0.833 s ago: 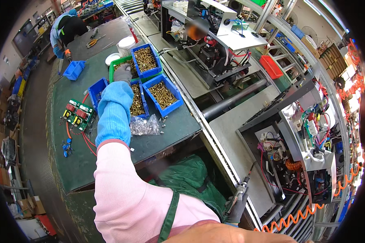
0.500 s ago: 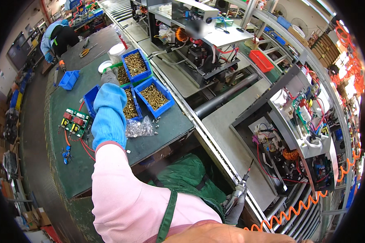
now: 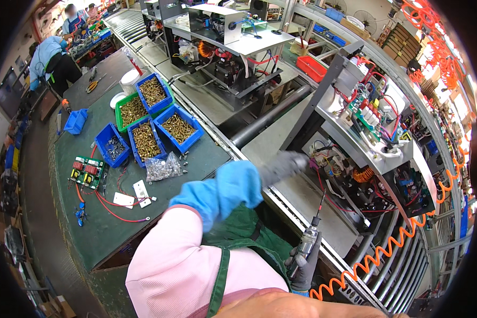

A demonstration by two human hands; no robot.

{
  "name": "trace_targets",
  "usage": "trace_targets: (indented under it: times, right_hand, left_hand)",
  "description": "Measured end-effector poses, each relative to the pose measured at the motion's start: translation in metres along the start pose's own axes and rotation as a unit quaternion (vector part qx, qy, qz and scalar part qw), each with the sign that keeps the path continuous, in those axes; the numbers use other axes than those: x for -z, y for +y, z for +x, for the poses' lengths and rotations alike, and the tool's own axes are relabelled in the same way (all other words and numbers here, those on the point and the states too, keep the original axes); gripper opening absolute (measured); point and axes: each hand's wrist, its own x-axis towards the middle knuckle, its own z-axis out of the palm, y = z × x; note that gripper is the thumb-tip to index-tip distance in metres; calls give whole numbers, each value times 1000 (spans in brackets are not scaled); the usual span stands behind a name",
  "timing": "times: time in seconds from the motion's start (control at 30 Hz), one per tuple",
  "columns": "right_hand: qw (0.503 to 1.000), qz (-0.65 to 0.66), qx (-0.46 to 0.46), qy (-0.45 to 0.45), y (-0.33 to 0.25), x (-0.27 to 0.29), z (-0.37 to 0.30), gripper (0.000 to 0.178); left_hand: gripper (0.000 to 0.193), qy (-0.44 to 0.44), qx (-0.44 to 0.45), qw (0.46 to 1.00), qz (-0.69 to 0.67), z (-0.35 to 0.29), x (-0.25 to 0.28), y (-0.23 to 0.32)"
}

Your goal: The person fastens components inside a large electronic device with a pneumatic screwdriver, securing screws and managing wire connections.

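Observation:
My left hand (image 3: pixel 283 167), in a grey glove below a blue oversleeve, is stretched over the conveyor beside the open metal unit (image 3: pixel 328 124). Motion smears its fingers, and whatever they may hold is hidden. At the lower right, my right hand (image 3: pixel 305 270), also gloved in grey, is wrapped round a power screwdriver (image 3: pixel 308 239). The screwdriver's long thin bit points up and away, close to the unit's lower frame. Inside the unit are a copper-wound coil (image 3: pixel 363 175), red wires and circuit boards.
Blue bins (image 3: pixel 181 129) and a green bin (image 3: pixel 123 114) of brass-coloured screws stand on the green bench (image 3: pixel 217 159). Near them lie a bag of small parts (image 3: pixel 163 168) and a circuit board (image 3: pixel 88 170). An orange coiled hose (image 3: pixel 379 255) crosses the conveyor rollers. Another person (image 3: pixel 50 61) bends at far left.
My left hand has left the screw bins and swung right to the metal unit. The white plates on the bench now show. My right hand still grips the screwdriver.

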Motion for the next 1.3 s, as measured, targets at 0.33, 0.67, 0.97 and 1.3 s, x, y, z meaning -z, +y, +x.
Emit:
trace_targets:
  times: [0.33, 0.67, 0.97, 1.3]
  right_hand:
    - [997, 0, 23, 72, 1, 25, -26, 101]
    - [998, -45, 4, 38, -12, 28, -15, 104]
    - [998, -61, 7, 30, -13, 37, -23, 99]
    - [999, -31, 4, 33, -18, 45, -27, 104]
  left_hand:
    - [19, -73, 81, 984, -140, 14, -118, -52]
    - [27, -147, 177, 949, -215, 21, -118, -32]
    - [35, -161, 179, 962, -128, 22, -134, -24]
    - [36, -313, -17, 931, 190, 47, -126, 1]
